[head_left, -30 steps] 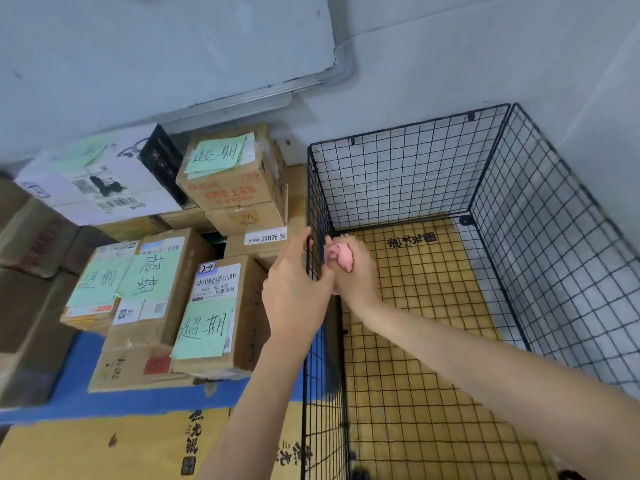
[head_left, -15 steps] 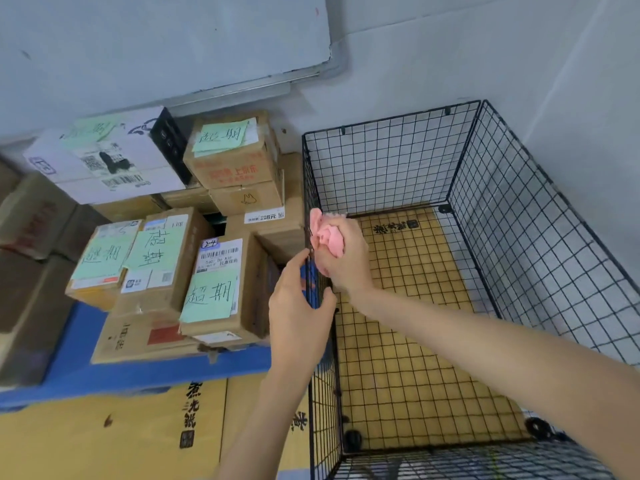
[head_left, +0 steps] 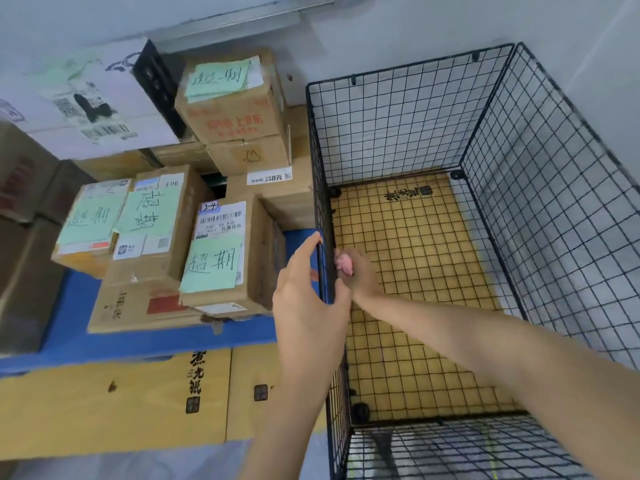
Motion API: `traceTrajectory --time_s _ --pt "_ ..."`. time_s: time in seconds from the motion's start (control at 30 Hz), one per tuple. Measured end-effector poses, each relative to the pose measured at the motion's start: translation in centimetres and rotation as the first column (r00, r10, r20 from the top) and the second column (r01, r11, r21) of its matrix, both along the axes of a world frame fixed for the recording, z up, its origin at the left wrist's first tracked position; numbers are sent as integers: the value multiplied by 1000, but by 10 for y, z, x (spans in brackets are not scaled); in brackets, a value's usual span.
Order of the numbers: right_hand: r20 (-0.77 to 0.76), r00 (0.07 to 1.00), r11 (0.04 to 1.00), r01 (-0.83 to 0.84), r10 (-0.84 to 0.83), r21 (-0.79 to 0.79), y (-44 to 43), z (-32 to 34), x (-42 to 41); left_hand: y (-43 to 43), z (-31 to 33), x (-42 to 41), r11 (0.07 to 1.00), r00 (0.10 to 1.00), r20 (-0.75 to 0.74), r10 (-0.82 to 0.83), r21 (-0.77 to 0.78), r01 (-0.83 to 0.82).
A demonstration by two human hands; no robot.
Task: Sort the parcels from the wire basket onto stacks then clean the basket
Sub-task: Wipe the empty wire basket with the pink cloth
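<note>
We record 2 pale grey-white walls meeting in a corner: the rear wall (head_left: 398,32) and the right wall (head_left: 609,57). 1 grey metal rail (head_left: 239,20) runs along the rear wall. On the ground we list 1 blue sheet (head_left: 145,341), 1 flattened yellow carton (head_left: 86,410) printed with black characters just in front of it, and 1 strip of pale grey floor (head_left: 104,467) nearest us. The light is even and soft.

The grey floor (head_left: 104,470) carries a flattened yellow cardboard sheet (head_left: 104,403) near left, a blue sheet (head_left: 74,306) beyond under stacked parcels (head_left: 242,133), and the wire basket (head_left: 408,66) right
</note>
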State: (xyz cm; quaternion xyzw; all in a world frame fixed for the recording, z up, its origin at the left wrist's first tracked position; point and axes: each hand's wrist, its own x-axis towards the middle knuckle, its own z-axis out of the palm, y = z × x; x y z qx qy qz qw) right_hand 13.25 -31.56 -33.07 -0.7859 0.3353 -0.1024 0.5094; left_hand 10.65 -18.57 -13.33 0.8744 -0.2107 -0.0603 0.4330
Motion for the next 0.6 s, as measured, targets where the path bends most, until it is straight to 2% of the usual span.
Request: traceTrajectory --time_s 0.07,0.17,0.37,0.47,0.6 --pt "82 997 1000 3 -2 -18 -1 23 -2 0 0 1 1000 1000 3 2 1 -2" --pt "241 970 998 26 -39 57 4 69 -11 0 -1 2 1000 999 33 -4 -23 5" --pt "484 873 995 18 -66 103 7 154 -19 -1 -1 4 995 999 47 -19 -99 23" --pt "527 847 997 36 -69 71 15 171 -30 1 -1 4 995 996 68 -50 -86 55" --pt "501 861 996 64 -86 60 23 157 -41 15 3 -7 989 990 75 -119 -74 125"
